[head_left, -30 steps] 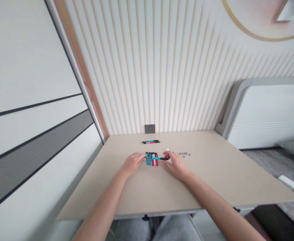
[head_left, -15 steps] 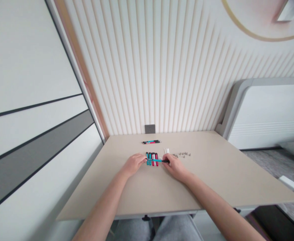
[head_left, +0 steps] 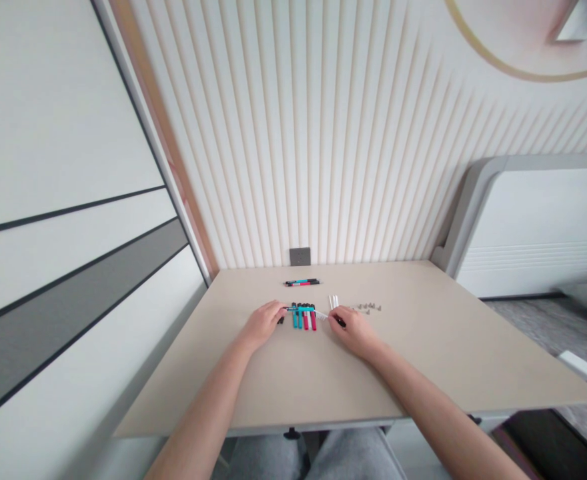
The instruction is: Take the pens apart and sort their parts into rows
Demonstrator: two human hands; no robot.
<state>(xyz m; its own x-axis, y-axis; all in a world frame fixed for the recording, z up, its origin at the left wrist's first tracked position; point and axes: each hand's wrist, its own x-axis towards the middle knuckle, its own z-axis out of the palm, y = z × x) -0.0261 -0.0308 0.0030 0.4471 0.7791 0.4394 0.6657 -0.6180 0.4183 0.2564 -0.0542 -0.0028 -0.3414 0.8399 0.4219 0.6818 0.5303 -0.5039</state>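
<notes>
My left hand pinches one end of a teal pen barrel. My right hand pinches a black end piece. A thin white refill shows between the barrel and the end piece, so the pen looks pulled apart. Both hands hold it just above a short row of teal and pink pen parts lying side by side on the beige table.
Two whole pens lie further back near the wall. A few white refills and several small grey metal bits lie to the right of the row. A grey socket plate sits on the ribbed wall.
The teal barrel has slid left with my left hand while my right hand kept the black end, baring the white refill between them.
</notes>
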